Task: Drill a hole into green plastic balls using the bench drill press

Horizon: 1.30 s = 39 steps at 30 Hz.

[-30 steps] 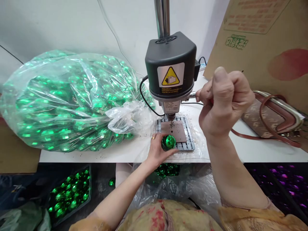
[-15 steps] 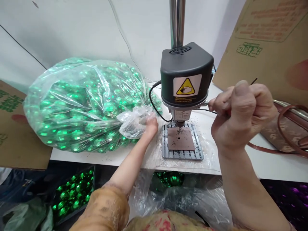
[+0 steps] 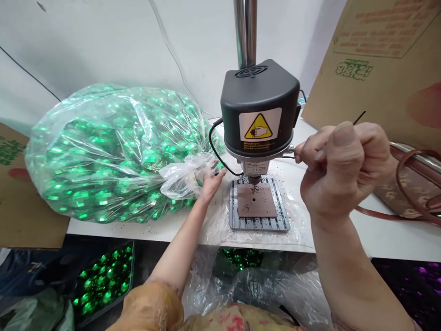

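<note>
A clear plastic bag (image 3: 113, 151) full of shiny green faceted balls lies on its side on the table, its gathered end tied in a knot (image 3: 182, 177). My left hand (image 3: 211, 181) is at this knot, fingers apart, some overlapping the loose plastic. To its right stands a small black drill press (image 3: 260, 101) with a yellow warning label. My right hand (image 3: 344, 165) is closed in a fist at the press's side, around its handle, which the fingers mostly hide. Below the drill bit, a brown square pad (image 3: 258, 207) with a hole lies on the slotted metal base (image 3: 285, 223).
Dark shavings dot the base and plastic sheet. Cardboard boxes (image 3: 372, 55) stand at right and left. Trays of green balls (image 3: 103, 280) and purple pieces (image 3: 420, 280) sit below the table edge (image 3: 344, 252). A brown hose (image 3: 403, 184) curls at the right.
My left hand has shifted slightly left and its fingers have spread at the bag's knot. My right hand stays closed at the press. The whole view has shifted a little.
</note>
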{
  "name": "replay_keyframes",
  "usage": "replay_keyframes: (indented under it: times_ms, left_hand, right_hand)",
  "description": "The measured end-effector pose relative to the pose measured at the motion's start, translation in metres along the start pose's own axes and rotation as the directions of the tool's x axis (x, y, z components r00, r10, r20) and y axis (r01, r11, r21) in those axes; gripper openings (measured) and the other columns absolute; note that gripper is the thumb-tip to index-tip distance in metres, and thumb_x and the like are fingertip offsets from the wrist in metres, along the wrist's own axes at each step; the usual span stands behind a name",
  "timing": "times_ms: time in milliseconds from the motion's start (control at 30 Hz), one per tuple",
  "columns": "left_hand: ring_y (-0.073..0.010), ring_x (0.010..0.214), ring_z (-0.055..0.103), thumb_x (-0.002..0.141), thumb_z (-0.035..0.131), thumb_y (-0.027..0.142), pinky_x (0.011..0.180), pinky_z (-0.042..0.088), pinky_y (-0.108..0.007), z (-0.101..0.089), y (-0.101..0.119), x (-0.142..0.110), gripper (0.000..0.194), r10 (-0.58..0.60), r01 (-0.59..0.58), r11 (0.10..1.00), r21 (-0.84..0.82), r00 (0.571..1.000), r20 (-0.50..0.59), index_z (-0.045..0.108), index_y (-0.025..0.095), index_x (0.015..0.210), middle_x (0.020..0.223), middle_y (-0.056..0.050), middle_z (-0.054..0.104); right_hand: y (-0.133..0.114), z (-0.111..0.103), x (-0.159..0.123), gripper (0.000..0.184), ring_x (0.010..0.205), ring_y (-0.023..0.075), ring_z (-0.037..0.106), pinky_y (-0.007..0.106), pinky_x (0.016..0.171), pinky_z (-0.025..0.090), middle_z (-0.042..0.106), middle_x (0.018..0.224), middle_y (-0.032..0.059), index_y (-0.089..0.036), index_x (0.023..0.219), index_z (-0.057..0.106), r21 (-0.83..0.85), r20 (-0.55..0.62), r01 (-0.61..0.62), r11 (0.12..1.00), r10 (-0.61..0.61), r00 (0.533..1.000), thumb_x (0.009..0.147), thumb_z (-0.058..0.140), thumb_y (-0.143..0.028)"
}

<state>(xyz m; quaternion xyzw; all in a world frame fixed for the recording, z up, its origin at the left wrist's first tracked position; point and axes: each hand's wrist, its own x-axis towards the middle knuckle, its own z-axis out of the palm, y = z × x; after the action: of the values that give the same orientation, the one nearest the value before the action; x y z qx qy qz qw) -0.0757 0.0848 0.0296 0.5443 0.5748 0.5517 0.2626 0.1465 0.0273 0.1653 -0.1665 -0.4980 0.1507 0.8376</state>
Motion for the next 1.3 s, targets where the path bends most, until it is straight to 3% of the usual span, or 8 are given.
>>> replay_keyframes:
  times_ms: [67, 133, 267, 333, 500, 633, 767, 1300]
  left_hand:
    - [-0.0167, 0.078, 0.065, 0.084, 0.066, 0.044, 0.070, 0.054, -0.029, -0.008, 0.004, -0.026, 0.037, -0.097, 0.097, 0.992, -0.086, 0.995, 0.007, 0.064, 0.019, 0.113, 0.099, -0.005, 0.069]
    - [-0.0128, 0.068, 0.061, 0.089, 0.059, 0.046, 0.060, 0.049, -0.026, -0.012, 0.010, -0.050, 0.040, -0.182, 0.198, 0.954, -0.227, 0.979, 0.088, 0.060, 0.022, 0.119, 0.099, -0.004, 0.068]
    - [-0.0114, 0.069, 0.062, 0.089, 0.062, 0.051, 0.059, 0.048, -0.024, -0.007, 0.022, -0.079, 0.047, -0.203, 0.303, 0.889, -0.343, 0.933, 0.298, 0.056, 0.025, 0.127, 0.109, -0.005, 0.065]
    - [-0.0120, 0.076, 0.062, 0.085, 0.068, 0.053, 0.064, 0.051, -0.024, -0.001, 0.025, -0.085, 0.049, -0.191, 0.297, 0.892, -0.341, 0.931, 0.312, 0.056, 0.025, 0.124, 0.115, -0.005, 0.062]
    - [-0.0121, 0.089, 0.062, 0.078, 0.080, 0.045, 0.078, 0.053, -0.024, 0.013, 0.022, -0.095, 0.044, -0.017, 0.071, 0.946, -0.316, 0.986, 0.169, 0.052, 0.023, 0.104, 0.110, -0.003, 0.058]
    - [-0.0141, 0.095, 0.063, 0.081, 0.078, 0.038, 0.085, 0.052, -0.026, 0.024, 0.011, -0.100, 0.039, 0.087, -0.043, 0.979, -0.201, 0.973, 0.214, 0.053, 0.023, 0.108, 0.114, -0.005, 0.058]
    - [-0.0193, 0.110, 0.062, 0.087, 0.072, 0.039, 0.095, 0.053, -0.032, 0.032, 0.005, -0.096, 0.043, 0.092, -0.055, 0.983, -0.177, 0.973, 0.211, 0.056, 0.022, 0.124, 0.121, -0.009, 0.059]
    - [-0.0206, 0.105, 0.067, 0.074, 0.085, 0.045, 0.096, 0.054, -0.036, 0.042, -0.003, -0.090, 0.056, 0.036, 0.078, 0.924, -0.375, 0.957, 0.288, 0.058, 0.021, 0.117, 0.115, -0.007, 0.066]
  right_hand:
    - [-0.001, 0.000, 0.000, 0.038, 0.043, 0.0016, 0.039, 0.022, 0.044, 0.038, 0.039, 0.049, -0.0078, -0.018, 0.060, 0.043, -0.002, -0.013, -0.010, 1.000, 0.010, 1.000, 0.088, 0.061, -0.035]
    - [-0.001, 0.000, -0.001, 0.037, 0.043, 0.0016, 0.038, 0.023, 0.044, 0.036, 0.039, 0.049, -0.0077, -0.018, 0.061, 0.042, 0.004, -0.018, -0.019, 1.000, 0.019, 1.000, 0.088, 0.061, -0.034]
    - [-0.001, 0.000, -0.001, 0.035, 0.044, 0.0015, 0.039, 0.022, 0.045, 0.035, 0.039, 0.049, -0.0083, -0.019, 0.063, 0.041, 0.013, -0.005, -0.013, 1.000, 0.013, 1.000, 0.089, 0.060, -0.033]
    - [-0.001, -0.001, 0.000, 0.034, 0.045, 0.0019, 0.040, 0.022, 0.046, 0.036, 0.038, 0.050, -0.0084, -0.019, 0.064, 0.041, 0.025, 0.011, -0.018, 1.000, 0.018, 1.000, 0.089, 0.059, -0.033]
    - [-0.001, -0.001, 0.000, 0.034, 0.044, 0.0040, 0.040, 0.024, 0.044, 0.035, 0.037, 0.049, -0.0078, -0.021, 0.065, 0.041, 0.037, 0.025, -0.023, 0.999, 0.022, 0.999, 0.089, 0.060, -0.035]
    - [-0.003, -0.001, 0.000, 0.039, 0.044, 0.0057, 0.038, 0.028, 0.045, 0.033, 0.035, 0.049, -0.0065, -0.022, 0.063, 0.039, -0.021, 0.020, -0.060, 0.998, 0.061, 0.998, 0.088, 0.061, -0.043]
    - [-0.003, -0.002, -0.001, 0.040, 0.045, 0.0071, 0.035, 0.030, 0.046, 0.031, 0.032, 0.050, -0.0054, -0.022, 0.064, 0.036, -0.044, 0.040, -0.063, 0.997, 0.065, 0.997, 0.088, 0.059, -0.045]
    - [-0.003, -0.003, -0.002, 0.039, 0.046, 0.0074, 0.035, 0.031, 0.045, 0.031, 0.032, 0.051, -0.0048, -0.022, 0.065, 0.037, -0.044, 0.044, -0.075, 0.996, 0.077, 0.996, 0.088, 0.059, -0.044]
